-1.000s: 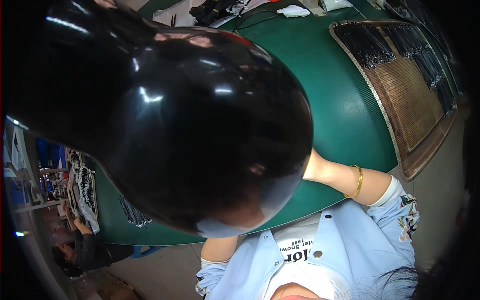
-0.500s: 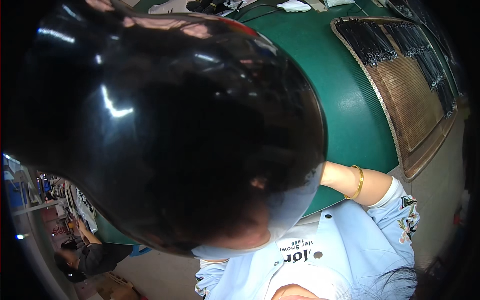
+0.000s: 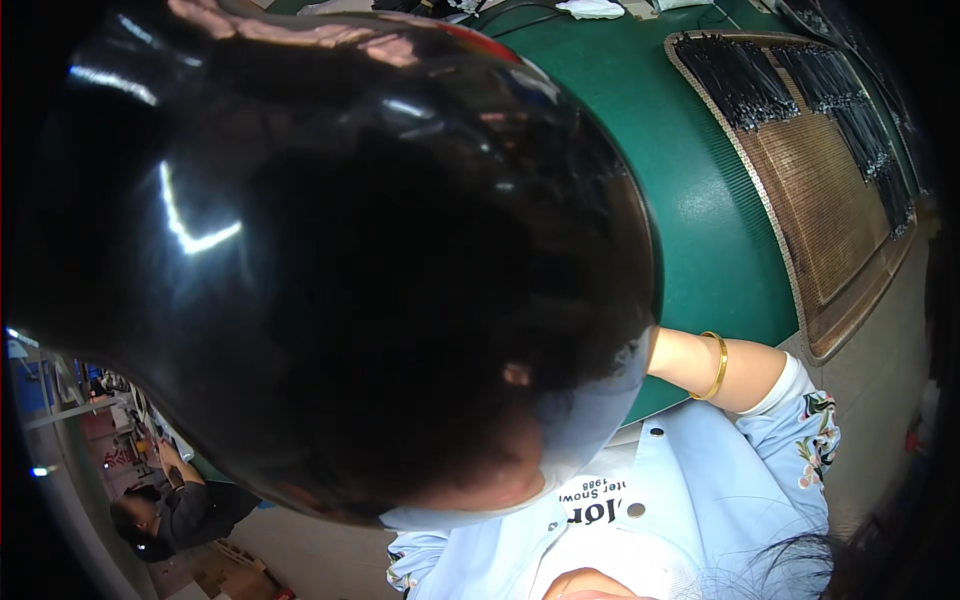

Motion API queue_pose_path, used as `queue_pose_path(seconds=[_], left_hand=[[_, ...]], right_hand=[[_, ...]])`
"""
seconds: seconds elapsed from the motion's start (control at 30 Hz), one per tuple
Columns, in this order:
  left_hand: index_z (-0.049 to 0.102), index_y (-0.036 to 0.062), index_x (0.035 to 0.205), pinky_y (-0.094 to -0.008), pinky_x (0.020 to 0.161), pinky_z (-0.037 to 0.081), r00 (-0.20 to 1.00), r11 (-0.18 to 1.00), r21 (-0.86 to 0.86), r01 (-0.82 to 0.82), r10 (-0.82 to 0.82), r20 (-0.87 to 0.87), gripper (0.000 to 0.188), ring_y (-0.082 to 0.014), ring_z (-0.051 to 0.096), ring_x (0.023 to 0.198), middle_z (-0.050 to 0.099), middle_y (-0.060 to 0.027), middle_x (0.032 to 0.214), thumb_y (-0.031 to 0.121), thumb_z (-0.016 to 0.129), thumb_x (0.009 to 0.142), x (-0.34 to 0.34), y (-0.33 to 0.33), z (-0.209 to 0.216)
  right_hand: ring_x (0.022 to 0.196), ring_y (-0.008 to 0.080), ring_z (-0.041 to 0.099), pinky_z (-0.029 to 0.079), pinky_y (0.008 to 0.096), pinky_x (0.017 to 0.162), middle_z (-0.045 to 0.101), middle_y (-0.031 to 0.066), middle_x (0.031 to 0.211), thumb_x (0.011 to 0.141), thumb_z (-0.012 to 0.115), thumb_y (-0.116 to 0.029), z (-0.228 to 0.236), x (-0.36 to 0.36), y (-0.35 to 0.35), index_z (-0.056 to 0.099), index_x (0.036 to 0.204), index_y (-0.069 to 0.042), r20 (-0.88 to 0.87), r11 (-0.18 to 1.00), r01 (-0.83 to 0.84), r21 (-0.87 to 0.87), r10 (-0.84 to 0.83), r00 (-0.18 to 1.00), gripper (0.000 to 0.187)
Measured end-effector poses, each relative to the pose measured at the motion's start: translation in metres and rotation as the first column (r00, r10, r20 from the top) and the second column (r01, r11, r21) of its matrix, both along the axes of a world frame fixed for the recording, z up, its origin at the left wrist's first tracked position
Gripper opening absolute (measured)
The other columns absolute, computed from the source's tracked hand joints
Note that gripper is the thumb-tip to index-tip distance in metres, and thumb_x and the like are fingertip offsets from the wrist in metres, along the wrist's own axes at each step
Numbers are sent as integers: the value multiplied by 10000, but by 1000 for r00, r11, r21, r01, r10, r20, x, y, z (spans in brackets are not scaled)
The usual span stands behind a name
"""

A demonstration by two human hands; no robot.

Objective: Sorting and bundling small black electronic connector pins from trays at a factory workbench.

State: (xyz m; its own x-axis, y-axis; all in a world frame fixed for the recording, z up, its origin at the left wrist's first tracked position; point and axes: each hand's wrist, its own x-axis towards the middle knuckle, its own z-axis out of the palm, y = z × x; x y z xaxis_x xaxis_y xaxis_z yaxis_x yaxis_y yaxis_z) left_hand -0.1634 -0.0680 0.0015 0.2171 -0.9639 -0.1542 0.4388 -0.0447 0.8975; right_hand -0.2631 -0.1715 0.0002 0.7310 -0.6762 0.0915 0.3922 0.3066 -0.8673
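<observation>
A large, glossy black rounded thing [image 3: 400,280], balloon-like in shape, fills the left and middle of the head view very close up. It narrows toward the upper left, and bright highlights and skin-coloured reflections show on its surface. My right forearm [image 3: 690,357], with a gold bangle [image 3: 720,365], reaches behind its right edge. The right hand's fingers are hidden there, so their grip cannot be made out. Of my left arm only a light blue sleeve [image 3: 415,560] shows below the black thing; the left hand is hidden.
A green table [image 3: 700,220] lies behind. On its right a brown woven tray [image 3: 800,180] bears several bundles of thin black strips [image 3: 735,80]. Black cable [image 3: 520,15] and a white crumpled piece [image 3: 590,8] lie at the back. Another person [image 3: 190,510] works at lower left, near cardboard boxes [image 3: 240,580].
The black thing has shifted slightly right and its highlights have slid left across it. It covers more of the table's left side. My right forearm has hardly moved.
</observation>
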Motion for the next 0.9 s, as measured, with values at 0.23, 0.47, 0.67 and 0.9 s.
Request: queue_pose_path(seconds=[0.23, 0.47, 0.67, 0.9], left_hand=[[398, -88, 1120, -267, 441, 497, 993, 996, -9, 88, -87, 79, 390, -247, 616, 577, 588, -202, 768, 253, 341, 939, 5, 0, -6], [388, -85, 1114, -268, 442, 492, 997, 997, -19, 69, -69, 23, 408, -252, 617, 577, 586, -209, 764, 276, 312, 941, 1, 1, -2], [370, -79, 1122, -279, 438, 501, 989, 991, -8, 135, -134, 65, 451, -262, 614, 557, 586, -212, 762, 328, 300, 939, 5, 1, 1], [408, -71, 1083, -287, 432, 507, 913, 929, 124, 349, -307, -270, 500, -258, 608, 526, 586, -210, 769, 396, 360, 913, 11, 11, -7]], right_hand=[[832, 74, 565, 471, 213, 748, 615, 50, 935, 778, 632, -75, 7, -2, 2, 549, 1045, -2, -69, 994, -46, 99, 53, 996, 289], [787, 66, 556, 476, 210, 677, 593, 34, 865, 796, 611, -91, -12, 0, -1, 526, 999, -19, 60, 999, -50, 13, 49, 997, 232], [802, 89, 570, 490, 224, 677, 594, 51, 895, 826, 572, -121, 19, -5, -6, 492, 1129, -33, 46, 893, -248, 376, 249, 967, 326], [958, 155, 558, 492, 272, 730, 590, 100, 1057, 845, 532, -197, 14, -13, -8, 471, 1211, -48, 138, 689, -566, 454, 573, 808, 400]])
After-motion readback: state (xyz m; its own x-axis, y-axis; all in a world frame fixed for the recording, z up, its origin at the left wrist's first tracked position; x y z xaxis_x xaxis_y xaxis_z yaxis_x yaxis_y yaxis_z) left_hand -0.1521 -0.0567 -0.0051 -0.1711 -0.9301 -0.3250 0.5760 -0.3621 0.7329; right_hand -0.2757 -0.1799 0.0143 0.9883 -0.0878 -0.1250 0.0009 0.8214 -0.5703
